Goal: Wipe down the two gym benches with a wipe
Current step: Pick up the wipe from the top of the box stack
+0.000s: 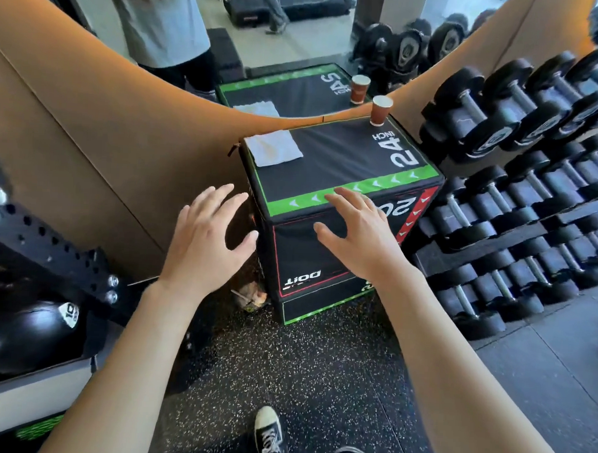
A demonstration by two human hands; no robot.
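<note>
A white folded wipe [273, 148] lies on the far left corner of a black padded jump box [334, 159] with a green strip and "24 INCH" printed on top. My left hand [207, 243] hovers with fingers spread beside the box's near left edge, holding nothing. Fingers apart, my right hand [359, 235] is over the box's near top edge and front face, with nothing in it. No gym bench is in view.
A brown paper cup [380, 110] stands on the box's far edge. Dumbbell racks [518, 201] fill the right side. A mirror [292, 37] and tan wall are behind the box. A black steel frame [50, 246] and ball [29, 331] sit at left. Speckled floor [301, 380] lies below.
</note>
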